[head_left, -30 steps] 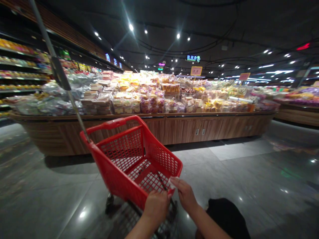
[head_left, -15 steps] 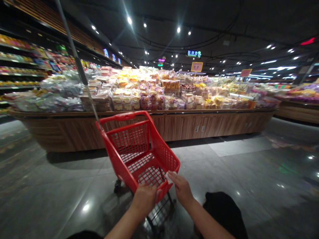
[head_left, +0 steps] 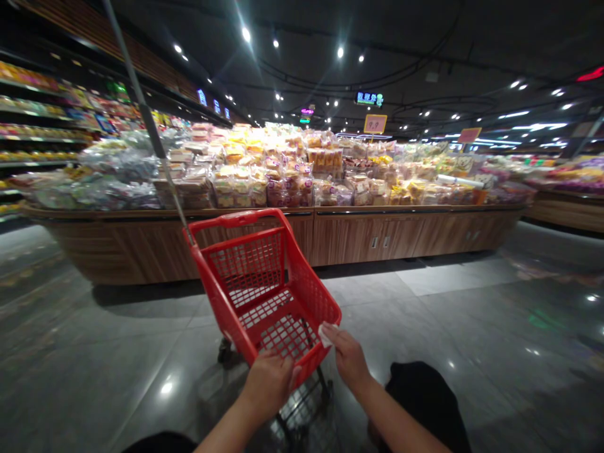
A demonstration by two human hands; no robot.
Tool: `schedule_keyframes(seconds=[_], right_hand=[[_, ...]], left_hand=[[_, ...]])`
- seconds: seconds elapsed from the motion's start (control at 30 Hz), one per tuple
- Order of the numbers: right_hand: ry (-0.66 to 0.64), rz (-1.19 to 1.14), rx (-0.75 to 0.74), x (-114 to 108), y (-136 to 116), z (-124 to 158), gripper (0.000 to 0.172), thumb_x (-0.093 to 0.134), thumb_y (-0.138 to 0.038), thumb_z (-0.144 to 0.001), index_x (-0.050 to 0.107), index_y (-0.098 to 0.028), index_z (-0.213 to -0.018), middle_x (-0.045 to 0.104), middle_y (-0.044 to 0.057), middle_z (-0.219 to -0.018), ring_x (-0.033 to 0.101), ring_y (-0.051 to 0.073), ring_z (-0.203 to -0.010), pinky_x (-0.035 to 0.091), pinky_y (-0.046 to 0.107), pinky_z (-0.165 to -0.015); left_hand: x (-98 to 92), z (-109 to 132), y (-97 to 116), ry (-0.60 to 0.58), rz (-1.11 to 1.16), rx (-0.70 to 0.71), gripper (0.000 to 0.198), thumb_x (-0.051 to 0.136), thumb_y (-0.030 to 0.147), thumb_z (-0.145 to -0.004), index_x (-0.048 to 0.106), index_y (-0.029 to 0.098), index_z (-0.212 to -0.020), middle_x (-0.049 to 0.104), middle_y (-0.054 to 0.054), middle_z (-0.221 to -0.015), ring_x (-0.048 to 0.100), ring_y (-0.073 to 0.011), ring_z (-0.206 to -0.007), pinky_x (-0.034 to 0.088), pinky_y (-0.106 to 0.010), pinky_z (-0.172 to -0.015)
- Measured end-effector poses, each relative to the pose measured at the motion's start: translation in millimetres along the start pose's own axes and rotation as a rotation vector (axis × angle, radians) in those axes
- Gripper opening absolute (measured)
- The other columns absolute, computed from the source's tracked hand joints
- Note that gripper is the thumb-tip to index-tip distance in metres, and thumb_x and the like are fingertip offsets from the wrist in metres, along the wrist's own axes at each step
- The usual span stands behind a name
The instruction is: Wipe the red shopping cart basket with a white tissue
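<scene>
Red shopping cart [head_left: 224, 302]; left hand [head_left: 270, 380], grip closed on near rim [head_left: 310, 365]; right hand [head_left: 348, 357], grip pinching white cloth [head_left: 324, 336] at that rim

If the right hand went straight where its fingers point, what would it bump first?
Probably the red cart's rim: the right hand holds a white cloth close to it, maybe touching; depth is unclear.

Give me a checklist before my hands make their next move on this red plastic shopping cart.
1. Left hand closed over the near rim of the red plastic shopping cart: ok.
2. Small white wipe pinched in right hand: ok.
3. Wipe flat against the cart: cannot tell; the hand partly hides it.
4. Cart upright: ok.
5. Black caster wheel locked: cannot tell.
6. Cart clear of the wood-panelled counter: cannot tell; they overlap in view.
</scene>
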State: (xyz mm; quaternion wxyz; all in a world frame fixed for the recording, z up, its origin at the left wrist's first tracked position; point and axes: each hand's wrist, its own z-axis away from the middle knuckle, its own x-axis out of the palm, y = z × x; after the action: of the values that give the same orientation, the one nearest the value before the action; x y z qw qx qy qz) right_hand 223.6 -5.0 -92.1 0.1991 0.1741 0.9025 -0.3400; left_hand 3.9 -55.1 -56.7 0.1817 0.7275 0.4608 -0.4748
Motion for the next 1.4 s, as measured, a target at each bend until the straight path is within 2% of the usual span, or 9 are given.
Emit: schedule_keyframes(seconds=[0.17,0.4,0.53,0.67,0.93,1.07,1.17,1.27,1.4], right_hand=[[0.074,0.046,0.061,-11,23,-7,0.069,0.035,0.005,-0.068,0.056,-0.031,-0.123,0.061,-0.002,-0.121,0.057,0.016,-0.112,0.046,0.04,-0.098],[-0.007,0.006,-0.011,-1,-10,13,0.065,0.036,0.004,-0.073,0.054,-0.031,-0.125,0.061,0.0,-0.122,0.057,0.017,-0.111,0.047,0.038,-0.096],[-0.048,0.033,-0.063,-12,-3,5,0.063,0.037,0.003,-0.074,0.054,-0.03,-0.125,0.061,0.0,-0.122,0.057,0.017,-0.111,0.046,0.039,-0.097],[0.028,0.093,-0.018,-18,8,0,0.069,0.033,0.006,-0.07,0.053,-0.031,-0.126,0.061,0.0,-0.122,0.057,0.016,-0.111,0.048,0.04,-0.096],[-0.105,0.014,-0.094,-12,-13,9,0.059,0.039,-0.001,-0.079,0.05,-0.03,-0.129,0.058,0.001,-0.126,0.056,0.017,-0.113,0.047,0.037,-0.097],[-0.046,0.048,-0.057,-18,-4,-3,0.061,0.036,0.001,-0.077,0.054,-0.031,-0.125,0.061,0.001,-0.122,0.058,0.017,-0.109,0.049,0.039,-0.094],[-0.036,0.019,-0.018,-16,-6,0,0.061,0.036,0.001,-0.077,0.053,-0.031,-0.126,0.059,0.001,-0.124,0.056,0.017,-0.113,0.047,0.039,-0.096],[-0.106,-0.087,0.009,-17,-14,7,0.059,0.039,0.001,-0.076,0.056,-0.029,-0.123,0.059,0.0,-0.124,0.056,0.017,-0.114,0.046,0.038,-0.098],[-0.065,-0.137,0.049,-29,-14,2,0.062,0.038,0.002,-0.07,0.06,-0.029,-0.119,0.062,0.0,-0.119,0.056,0.018,-0.113,0.045,0.04,-0.099]], left_hand=[[-3.3,3,-2,0.032,0.011,0.045,0.025,0.043,0.022,-0.086,0.052,0.02,-0.063,0.059,0.001,-0.051,0.057,-0.0149,-0.049,0.043,-0.031,-0.061],[-5.8,10,-12,0.029,0.038,0.095,0.026,0.041,0.022,-0.087,0.052,0.021,-0.064,0.059,0.001,-0.052,0.056,-0.014,-0.05,0.042,-0.03,-0.061],[-10.1,15,-19,0.005,0.048,0.114,0.027,0.04,0.024,-0.088,0.051,0.021,-0.064,0.059,0.002,-0.053,0.055,-0.014,-0.05,0.041,-0.03,-0.06],[-7.4,12,-25,0.027,0.057,0.12,0.028,0.039,0.023,-0.088,0.05,0.02,-0.062,0.059,0.001,-0.053,0.055,-0.0146,-0.05,0.041,-0.031,-0.061],[-8.6,9,-38,0.004,0.125,0.142,0.028,0.036,0.024,-0.089,0.05,0.02,-0.065,0.059,0.001,-0.057,0.055,-0.0138,-0.054,0.041,-0.032,-0.068],[-14.3,8,-45,-0.044,0.162,0.149,0.03,0.034,0.024,-0.09,0.052,0.02,-0.066,0.06,0.001,-0.059,0.056,-0.0137,-0.058,0.04,-0.031,-0.07],[-19.9,6,-51,-0.109,0.179,0.115,0.031,0.035,0.027,-0.09,0.054,0.02,-0.067,0.062,0.0,-0.062,0.057,-0.0132,-0.061,0.039,-0.031,-0.073],[-28.1,4,-55,-0.191,0.181,0.041,0.034,0.036,0.036,-0.09,0.058,0.02,-0.07,0.064,0.0,-0.064,0.058,-0.0143,-0.063,0.039,-0.033,-0.076],[-36.8,-8,-40,-0.258,0.187,-0.21,0.04,0.033,0.042,-0.092,0.061,0.019,-0.073,0.067,-0.003,-0.07,0.061,-0.0173,-0.07,0.037,-0.037,-0.083]])
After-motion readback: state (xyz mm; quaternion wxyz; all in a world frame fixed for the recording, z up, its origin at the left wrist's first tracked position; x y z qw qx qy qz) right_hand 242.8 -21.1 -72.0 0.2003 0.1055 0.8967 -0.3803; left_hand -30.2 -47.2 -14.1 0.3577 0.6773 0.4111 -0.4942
